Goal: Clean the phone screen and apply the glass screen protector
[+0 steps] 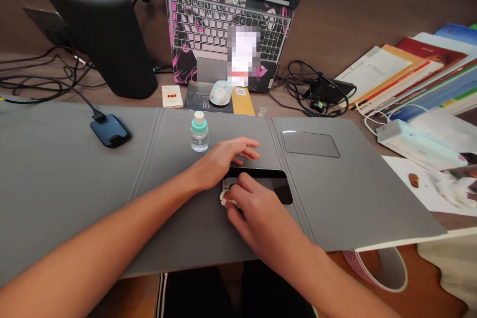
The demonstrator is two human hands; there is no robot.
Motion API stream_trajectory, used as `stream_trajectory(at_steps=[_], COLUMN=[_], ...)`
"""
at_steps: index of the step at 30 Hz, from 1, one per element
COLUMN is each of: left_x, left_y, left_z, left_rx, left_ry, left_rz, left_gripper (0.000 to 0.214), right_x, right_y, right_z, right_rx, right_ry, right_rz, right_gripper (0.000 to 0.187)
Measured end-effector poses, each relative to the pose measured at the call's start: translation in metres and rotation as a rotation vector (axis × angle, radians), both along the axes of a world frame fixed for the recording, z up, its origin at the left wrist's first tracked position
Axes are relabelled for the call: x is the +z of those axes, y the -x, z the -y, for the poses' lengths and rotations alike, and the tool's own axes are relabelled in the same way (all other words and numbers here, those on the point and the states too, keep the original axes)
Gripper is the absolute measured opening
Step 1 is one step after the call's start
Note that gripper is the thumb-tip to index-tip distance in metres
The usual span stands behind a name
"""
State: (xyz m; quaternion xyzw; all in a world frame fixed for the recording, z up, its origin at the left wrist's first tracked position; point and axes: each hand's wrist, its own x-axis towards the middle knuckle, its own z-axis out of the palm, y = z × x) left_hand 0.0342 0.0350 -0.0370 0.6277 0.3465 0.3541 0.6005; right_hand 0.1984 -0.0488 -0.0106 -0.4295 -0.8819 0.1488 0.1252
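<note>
The glossy black flat phone (278,186) lies face up on the middle panel of a grey folding mat (74,184), near the person and slightly right of centre. The right hand (253,208) covers the phone's left end. Its fingers are curled narrow and pinch a small white wad (224,200), cotton or tissue, against the near-left corner. The left hand (223,156) lies flat with its fingers loosely extended along the phone's far edge, holding nothing. Whether the fingertips press the phone or only the mat, I cannot tell.

The work in hand looks like wiping the glass. It would go best with the flat hand bearing down so the phone cannot skate on the mat. The wad should move in short, overlapping strokes from the left corner toward the uncovered right end, with light pressure and the fingertips off the cleaned glass.

A small clear bottle with a teal cap (199,134) stands upright just beyond the left hand, within elbow range, so a wide stroke could topple it. On the right panel lies a thin dark rectangular sheet (310,143). Further off on the worktop are a dark blue flat drive (110,130) at the left and an open laptop with a pink-patterned keyboard (227,30) at the far edge. A fanned stack of books (421,74) lies at the right.
</note>
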Motion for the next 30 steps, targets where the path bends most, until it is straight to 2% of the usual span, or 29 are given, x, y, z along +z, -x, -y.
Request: stream_trajectory(at_steps=[6,9,12,14,16,18,19,21,25,28,30], left_x=[0.002,0.007,0.013,0.017,0.021,0.024,0.025,0.026,0.021,0.015,0.012], left_y=[0.002,0.004,0.005,0.006,0.007,0.008,0.008,0.009,0.008,0.012,0.016], left_z=[0.004,0.006,0.008,0.01,0.014,0.017,0.018,0.019,0.021,0.025,0.031], left_rx=[-0.037,-0.048,-0.053,-0.052,-0.036,-0.006,0.0,-0.026,-0.15,-0.146,-0.122], left_ry=[-0.092,-0.133,-0.201,-0.331,-0.536,-0.713,-0.752,-0.768,-0.733,-0.748,-0.751], left_rz=[-0.114,-0.221,-0.34,-0.414,-0.449,-0.451,-0.461,-0.547,-0.785,-0.887,-0.95], left_gripper=[0.051,0.045,0.046,0.046,0.04,0.036,0.037,0.047,0.087,0.096,0.096], right_x=[0.01,0.014,0.015,0.015,0.015,0.014,0.013,0.011,0.006,0.013,0.02], right_y=[-0.061,-0.092,-0.113,-0.119,-0.121,-0.117,-0.114,-0.106,-0.101,-0.115,-0.125], right_z=[0.008,0.012,0.006,-0.008,-0.025,-0.044,-0.052,-0.068,-0.097,-0.113,-0.116], right_rx=[-0.076,-0.131,-0.174,-0.175,-0.151,-0.091,-0.046,0.063,0.294,0.241,0.187], right_ry=[-0.011,-0.014,0.003,0.023,0.041,0.05,0.053,0.066,0.073,-0.047,-0.024], right_rz=[0.005,0.008,0.007,-0.005,-0.013,-0.004,0.002,0.001,-0.004,-0.033,-0.08], right_gripper=[0.025,0.027,0.028,0.029,0.029,0.03,0.03,0.03,0.028,0.03,0.023])
